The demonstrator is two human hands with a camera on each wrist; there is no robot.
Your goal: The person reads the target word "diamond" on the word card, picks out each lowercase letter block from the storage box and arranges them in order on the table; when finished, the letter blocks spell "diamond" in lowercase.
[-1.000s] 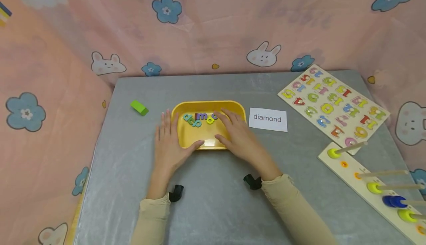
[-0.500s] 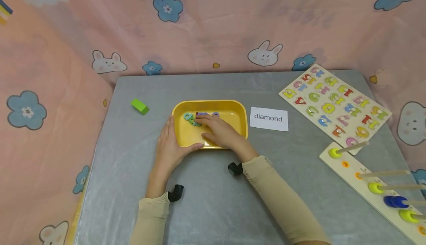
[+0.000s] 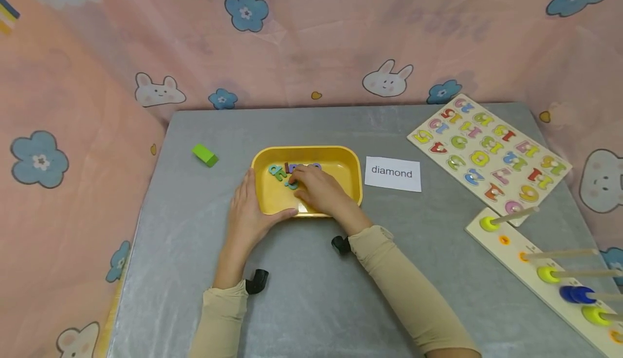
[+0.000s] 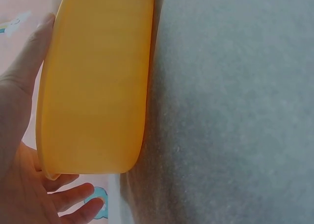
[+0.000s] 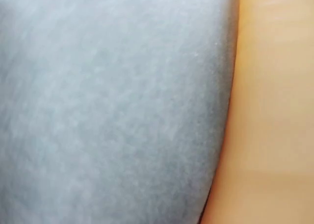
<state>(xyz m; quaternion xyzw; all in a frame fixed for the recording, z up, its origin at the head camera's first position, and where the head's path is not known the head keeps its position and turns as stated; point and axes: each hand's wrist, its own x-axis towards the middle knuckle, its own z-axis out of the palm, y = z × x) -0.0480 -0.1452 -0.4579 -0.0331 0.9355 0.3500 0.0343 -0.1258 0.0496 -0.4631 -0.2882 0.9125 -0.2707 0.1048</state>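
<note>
In the head view a yellow tray (image 3: 336,155) holds several small coloured letters. A teal letter (image 3: 274,169) and a green letter (image 3: 280,173) lie at its left, with a purple letter (image 3: 287,168) beside them. My left hand (image 3: 248,206) rests round the tray's near-left corner, fingers straight along the side, thumb on the front rim. The left wrist view shows that hand (image 4: 24,136) at the tray wall (image 4: 98,87). My right hand (image 3: 318,187) reaches in and pinches another teal letter (image 3: 291,185) with curled fingers. It partly covers the letters behind.
A white card (image 3: 392,174) reading "diamond" lies right of the tray. Farther right are a number puzzle board (image 3: 486,155) and a pegboard (image 3: 516,250) with upright sticks and rings. A green block (image 3: 205,155) sits on the grey table (image 3: 311,304) at the left.
My right hand has moved left from the tray's right side and down among the letters. A teal letter now sits slightly apart from the green one. My left hand has settled against the tray.
</note>
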